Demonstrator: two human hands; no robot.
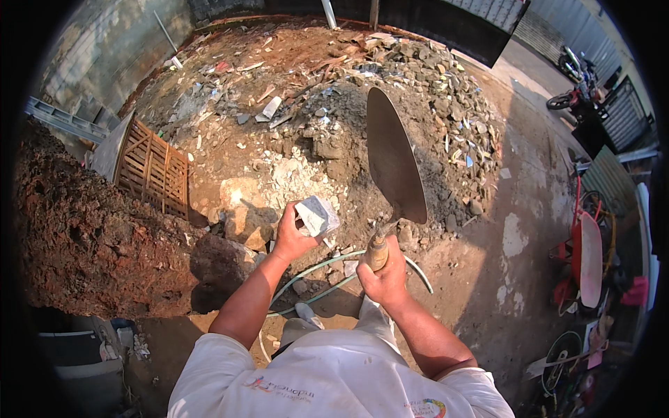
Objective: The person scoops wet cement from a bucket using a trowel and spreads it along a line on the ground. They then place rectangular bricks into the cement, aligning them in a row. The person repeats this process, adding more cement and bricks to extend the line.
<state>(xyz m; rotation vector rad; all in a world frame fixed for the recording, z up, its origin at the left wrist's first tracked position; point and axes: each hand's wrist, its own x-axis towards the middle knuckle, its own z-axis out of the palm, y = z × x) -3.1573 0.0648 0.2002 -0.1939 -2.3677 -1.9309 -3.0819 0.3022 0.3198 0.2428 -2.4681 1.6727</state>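
Observation:
My left hand (294,237) is wrapped round a pale grey-white block (318,214), a piece with flat faces that looks like brick or stone. In my right hand (385,273) is the wooden handle of a trowel (396,157). Its broad, leaf-shaped metal blade points up and away from me, and no mortar can be made out on it. The block and the trowel are apart, held in front of my body above the rubble-strewn ground. Below my hands a pale green hose (327,263) loops across the ground near my feet.
A rough, reddish-brown wall (104,237) runs along the left, with a slatted wooden crate (150,167) behind it. Ahead lies a heap of rubble (446,104). On the right are a red wheelbarrow (589,258) and, farther back, a motorcycle (575,94).

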